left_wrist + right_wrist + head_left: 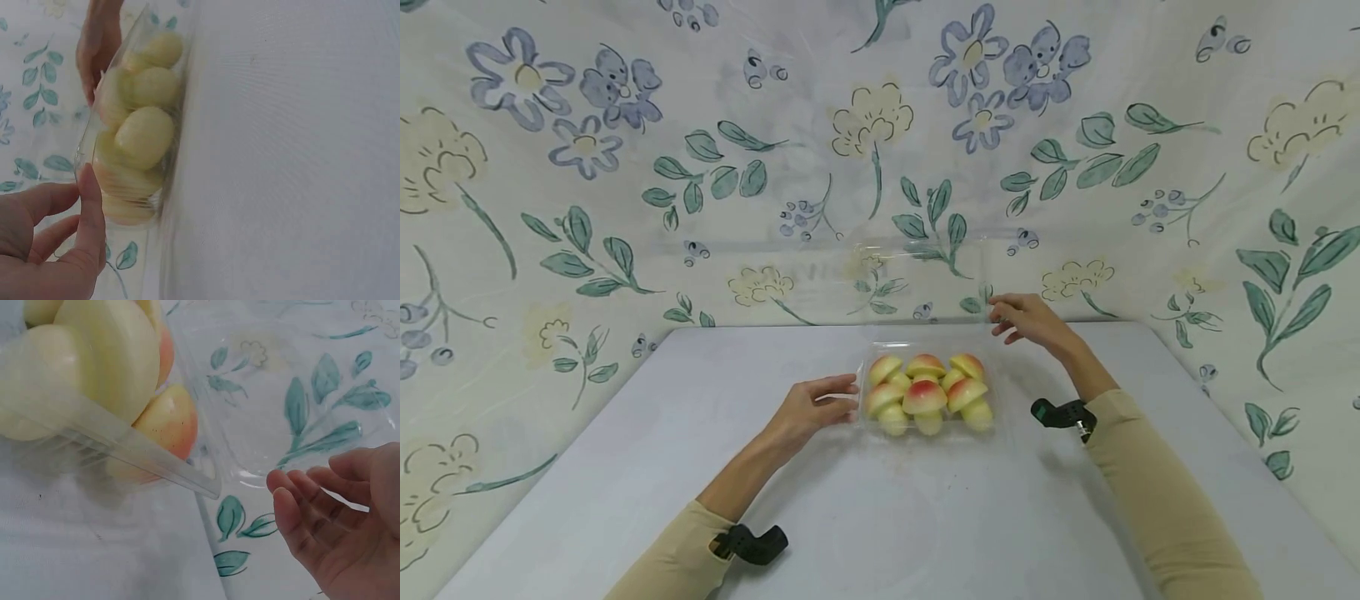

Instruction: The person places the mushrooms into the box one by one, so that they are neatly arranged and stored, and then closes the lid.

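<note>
A clear plastic clamshell box [928, 427] sits on the table with its transparent lid [921, 279] raised at the back. Inside lie several yellow mushroom-shaped pieces [924, 397] with red-tinged caps, arranged in two rows. At the box's left side, my left hand [815, 408] pinches the rim between thumb and finger; the left wrist view shows the fingertips right at that edge. My right hand [1028, 319] is by the right edge of the lid, fingers loosely bent. In the right wrist view its fingertips [279, 481] come close to the lid's corner.
The white table [760, 350] reaches back to a hanging cloth [820, 183] printed with flowers and leaves. Black wrist-worn devices [760, 546] stick out from both tan sleeves [1157, 483], low over the table.
</note>
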Available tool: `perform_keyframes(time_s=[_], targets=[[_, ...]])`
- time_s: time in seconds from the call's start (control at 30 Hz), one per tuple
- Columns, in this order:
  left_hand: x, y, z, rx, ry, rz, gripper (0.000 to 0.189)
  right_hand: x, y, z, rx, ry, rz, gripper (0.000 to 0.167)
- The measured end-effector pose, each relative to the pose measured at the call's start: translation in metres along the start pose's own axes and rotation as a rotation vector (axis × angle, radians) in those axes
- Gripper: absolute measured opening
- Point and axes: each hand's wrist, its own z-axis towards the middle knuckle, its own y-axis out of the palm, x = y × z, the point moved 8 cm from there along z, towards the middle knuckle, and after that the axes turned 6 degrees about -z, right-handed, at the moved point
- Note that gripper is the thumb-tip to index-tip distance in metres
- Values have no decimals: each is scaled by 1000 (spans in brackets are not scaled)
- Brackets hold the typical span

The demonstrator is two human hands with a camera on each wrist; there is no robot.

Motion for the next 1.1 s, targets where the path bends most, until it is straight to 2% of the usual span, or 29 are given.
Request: perform_keyframes(time_s=[0.27, 0.63, 0.83, 0.97, 1.1], targets=[[-1, -2, 2, 73, 0, 6, 54, -8, -3, -12, -3, -43, 19, 45], [-1, -3, 1, 55, -28, 16, 58, -7, 0, -33, -54, -53, 45, 52], [0, -5, 0, 66, -85, 0, 57, 1, 4, -41, -93, -14, 18, 57], [-1, -6, 1, 37, -115, -28, 57, 3, 8, -46, -136, -13, -7, 59], [-3, -4, 1, -26, -132, -29, 62, 4, 12, -52, -199, -15, -4, 57]])
